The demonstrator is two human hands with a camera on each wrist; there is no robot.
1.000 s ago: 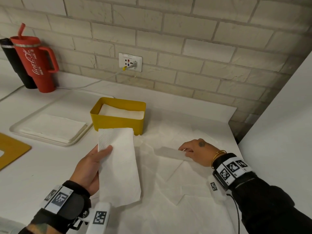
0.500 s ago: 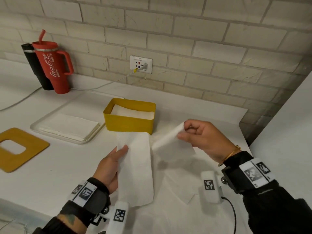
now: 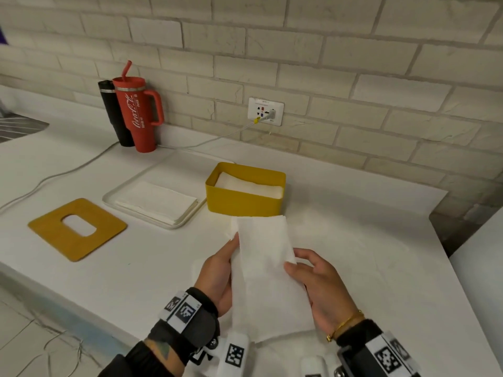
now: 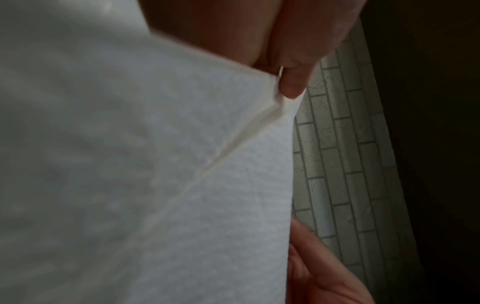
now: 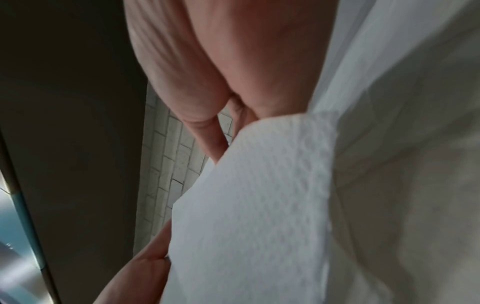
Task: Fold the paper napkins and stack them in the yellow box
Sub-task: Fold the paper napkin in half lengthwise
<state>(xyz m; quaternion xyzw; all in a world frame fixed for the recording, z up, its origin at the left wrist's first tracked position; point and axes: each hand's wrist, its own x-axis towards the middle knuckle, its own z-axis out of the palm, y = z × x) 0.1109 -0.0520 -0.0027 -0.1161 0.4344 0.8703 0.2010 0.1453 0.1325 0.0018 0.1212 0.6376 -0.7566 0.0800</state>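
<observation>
A long white folded napkin (image 3: pixel 268 273) is held up over the counter between both hands. My left hand (image 3: pixel 220 270) grips its left edge, thumb in front. My right hand (image 3: pixel 313 278) holds the right edge, with its thumb on the top layer. In the left wrist view the napkin (image 4: pixel 145 174) fills most of the picture, and a fingertip (image 4: pixel 292 84) presses its corner. In the right wrist view a folded-over flap of the napkin (image 5: pixel 259 205) lies between thumb and fingers. The yellow box (image 3: pixel 245 197) stands just beyond, with white napkins lying flat inside it.
A white tray (image 3: pixel 152 202) with a stack of flat napkins lies left of the box. A yellow lid with a cut-out (image 3: pixel 77 229) lies further left. A red tumbler (image 3: pixel 137 110) and a black bottle (image 3: pixel 111 112) stand at the wall. A cable (image 3: pixel 81 170) runs from the socket.
My right hand lifted a napkin layer off the counter and brought it left onto the napkin in my left hand. Both hands now hold the same napkin.
</observation>
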